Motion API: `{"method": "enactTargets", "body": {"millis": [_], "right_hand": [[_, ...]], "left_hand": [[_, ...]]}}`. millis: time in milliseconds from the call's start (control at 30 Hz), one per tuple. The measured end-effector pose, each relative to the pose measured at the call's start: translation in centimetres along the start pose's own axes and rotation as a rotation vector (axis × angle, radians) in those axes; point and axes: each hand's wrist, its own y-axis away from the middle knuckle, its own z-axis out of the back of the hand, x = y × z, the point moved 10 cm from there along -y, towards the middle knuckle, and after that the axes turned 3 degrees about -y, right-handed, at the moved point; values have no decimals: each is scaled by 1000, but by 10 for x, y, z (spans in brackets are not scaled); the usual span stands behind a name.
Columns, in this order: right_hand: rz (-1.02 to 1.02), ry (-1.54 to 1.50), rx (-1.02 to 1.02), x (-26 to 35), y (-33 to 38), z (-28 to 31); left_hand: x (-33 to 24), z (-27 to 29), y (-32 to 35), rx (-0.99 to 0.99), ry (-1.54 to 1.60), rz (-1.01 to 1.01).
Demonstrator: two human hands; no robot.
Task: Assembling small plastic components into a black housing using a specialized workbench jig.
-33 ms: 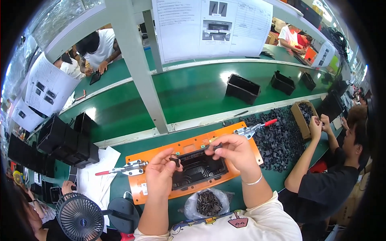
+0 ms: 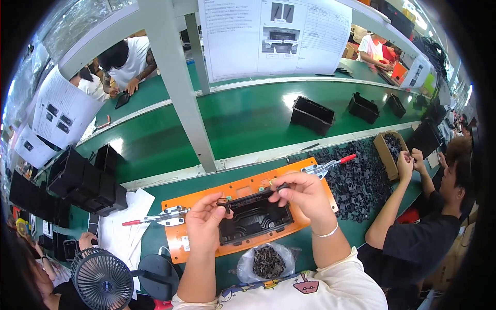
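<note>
Left hand: my left hand (image 2: 202, 223) pinches a small dark clip (image 2: 223, 203) at the black plastic housing's (image 2: 254, 217) left end.
Right hand: my right hand (image 2: 306, 195) has its fingers closed on a small black part (image 2: 282, 186) above the housing's right end.
Housing: seated in the orange fixture (image 2: 242, 189) on the green bench (image 2: 155, 238), long axis left to right, between both hands.
Nearer hand: left.

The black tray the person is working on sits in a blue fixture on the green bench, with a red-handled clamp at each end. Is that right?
Not quite: the fixture is orange, not blue, as the head view shows. The rest holds: the black tray sits in it on the green bench, with a red-handled clamp at the left end and the right end.
</note>
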Motion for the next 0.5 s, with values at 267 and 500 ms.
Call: {"method": "enactTargets", "body": {"millis": [267, 500], "right_hand": [[68, 921, -151, 13, -40, 23], [258, 1278, 182, -1, -59, -9]], "left_hand": [[-5, -45, 11, 160, -789, -176], [-16, -65, 15, 201, -1086, -542]]}}
